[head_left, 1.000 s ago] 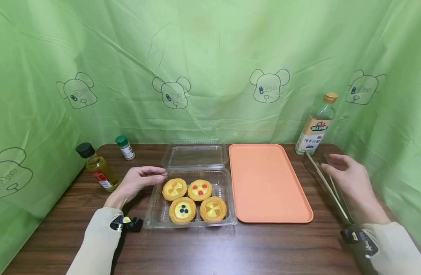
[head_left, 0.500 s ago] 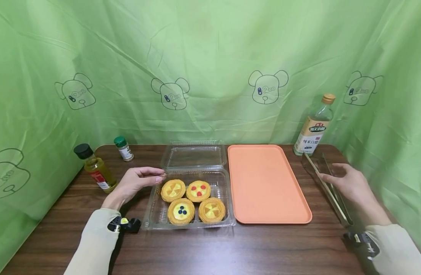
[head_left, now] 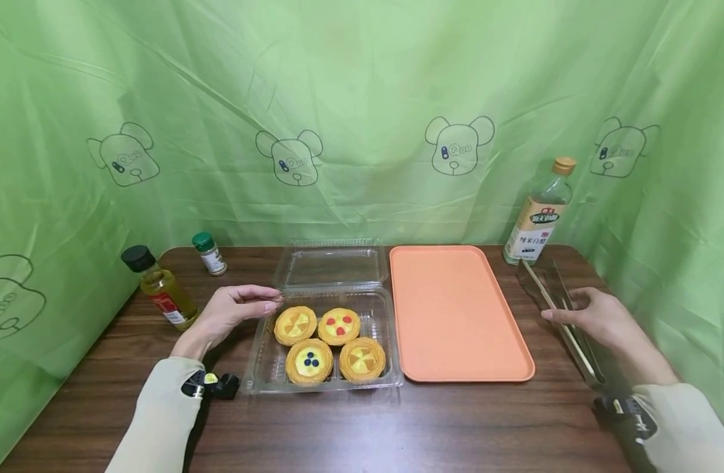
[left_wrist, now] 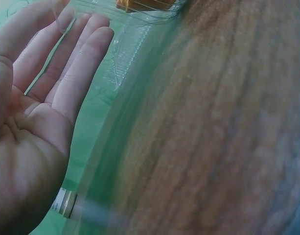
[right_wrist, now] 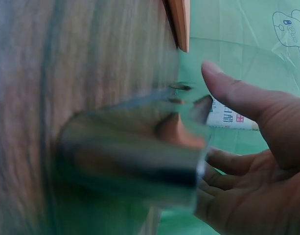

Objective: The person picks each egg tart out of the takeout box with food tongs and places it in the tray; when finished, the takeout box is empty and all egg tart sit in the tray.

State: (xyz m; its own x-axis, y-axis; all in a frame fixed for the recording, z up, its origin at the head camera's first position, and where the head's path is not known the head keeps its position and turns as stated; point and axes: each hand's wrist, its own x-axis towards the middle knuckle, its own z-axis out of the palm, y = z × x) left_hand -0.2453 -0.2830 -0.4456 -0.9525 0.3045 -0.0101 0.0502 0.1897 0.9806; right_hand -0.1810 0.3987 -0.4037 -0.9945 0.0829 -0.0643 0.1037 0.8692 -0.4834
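A clear plastic clamshell box [head_left: 374, 387] lies with its lid folded back. It holds several egg tarts: one with red dots [head_left: 339, 326], one with blue berries [head_left: 309, 362], and two with orange wedges, including the one at lower right [head_left: 362, 360]. At the box's back left corner my left hand [head_left: 228, 315] pinches the rim between thumb and fingers. Metal tongs [head_left: 582, 355] lie on the right, bent end toward me. Over them is my right hand [head_left: 604, 322], thumb and fingers spread on either side. In the right wrist view a gap separates the thumb from the tongs [right_wrist: 135, 161].
An orange tray [head_left: 459, 315] lies between the box and the tongs. Behind the tongs stands a vinegar bottle [head_left: 533, 226]. On the left are an oil bottle [head_left: 169, 292] and a green-capped spice jar [head_left: 210, 254]. A green curtain [head_left: 362, 79] surrounds the brown table [head_left: 362, 433].
My right hand has lowered slightly toward the tongs, its thumb now level with their near arm. The left hand stays at the box's corner. The head view has shifted slightly.
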